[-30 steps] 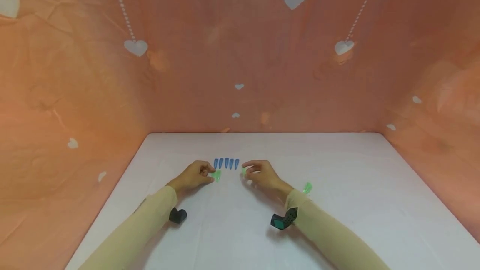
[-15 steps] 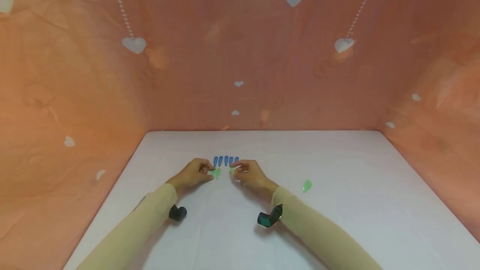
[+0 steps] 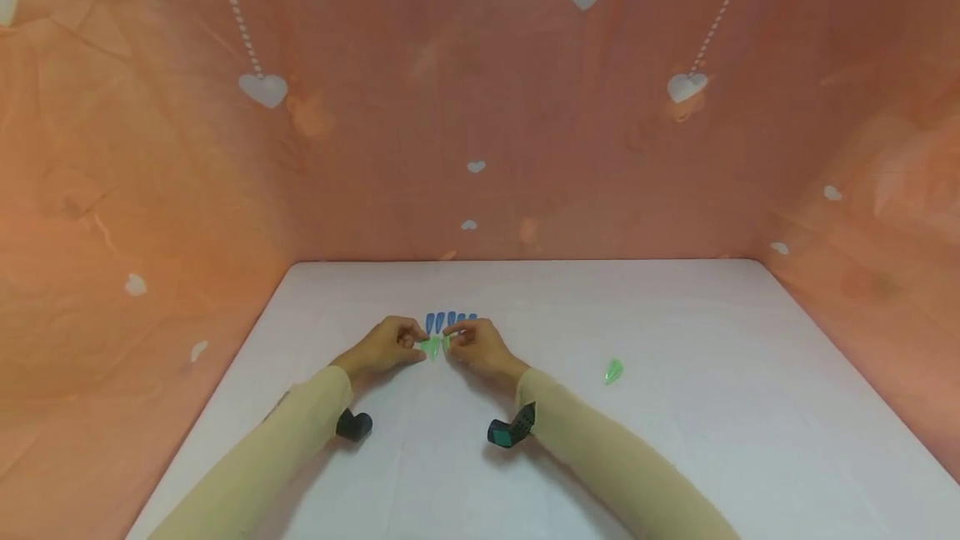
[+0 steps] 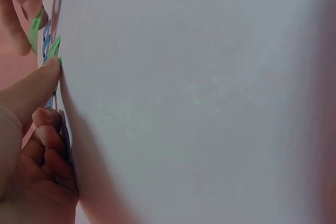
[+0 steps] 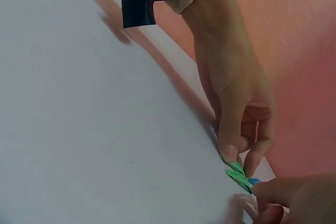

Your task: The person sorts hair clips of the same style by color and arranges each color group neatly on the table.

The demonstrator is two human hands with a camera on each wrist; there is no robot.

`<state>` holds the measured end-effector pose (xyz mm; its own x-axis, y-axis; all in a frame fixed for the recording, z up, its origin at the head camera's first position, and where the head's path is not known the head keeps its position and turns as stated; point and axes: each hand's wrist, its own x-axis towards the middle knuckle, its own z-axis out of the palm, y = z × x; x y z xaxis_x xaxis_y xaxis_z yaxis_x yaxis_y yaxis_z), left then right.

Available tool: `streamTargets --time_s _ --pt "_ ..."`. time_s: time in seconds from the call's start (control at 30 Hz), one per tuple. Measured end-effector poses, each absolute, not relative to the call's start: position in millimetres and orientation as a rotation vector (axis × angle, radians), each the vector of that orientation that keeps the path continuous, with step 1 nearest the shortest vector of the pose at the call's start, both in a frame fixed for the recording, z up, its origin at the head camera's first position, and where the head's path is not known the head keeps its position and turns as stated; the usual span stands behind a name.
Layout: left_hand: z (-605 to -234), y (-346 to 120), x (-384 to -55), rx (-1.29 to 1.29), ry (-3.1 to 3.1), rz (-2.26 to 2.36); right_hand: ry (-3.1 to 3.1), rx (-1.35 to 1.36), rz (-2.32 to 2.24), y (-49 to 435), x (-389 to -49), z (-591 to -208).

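Observation:
My left hand (image 3: 392, 344) pinches at green snap hair clips (image 3: 432, 347) lying on the white table, its thumb at their near end in the left wrist view. Between thumb and forefinger, my right hand (image 3: 483, 350) holds another green hair clip (image 4: 34, 31), close beside those at the left hand. Just beyond the fingers lies a row of several blue hair clips (image 3: 440, 322); the right hand partly covers the row's right end. In the right wrist view, green clips (image 5: 239, 179) show between the two hands.
One more green hair clip (image 3: 613, 371) lies apart on the white table (image 3: 675, 440), to the right. Orange cloth (image 3: 525, 148) with white hearts stands behind and at both sides. A black camera (image 3: 512, 427) sits on the right wrist, another (image 3: 354, 425) on the left.
My right hand has moved left with its green hair clip, from right of the blue row to beside the left hand's clips. The left hand has stayed in place.

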<state>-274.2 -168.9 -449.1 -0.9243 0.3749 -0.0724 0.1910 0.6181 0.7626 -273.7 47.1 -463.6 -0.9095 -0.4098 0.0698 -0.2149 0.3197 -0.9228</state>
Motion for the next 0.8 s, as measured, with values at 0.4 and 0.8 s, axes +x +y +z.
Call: streamTargets --time_s 0.4,0.8 --pt "-449.9 -168.5 -271.8 0.448 2.610 1.207 2.667 -0.563 -1.302 39.0 -268.1 -460.4" --pt "-449.9 -167.1 -272.3 0.452 2.625 1.201 2.717 -0.580 -1.284 40.5 -268.9 -464.7"
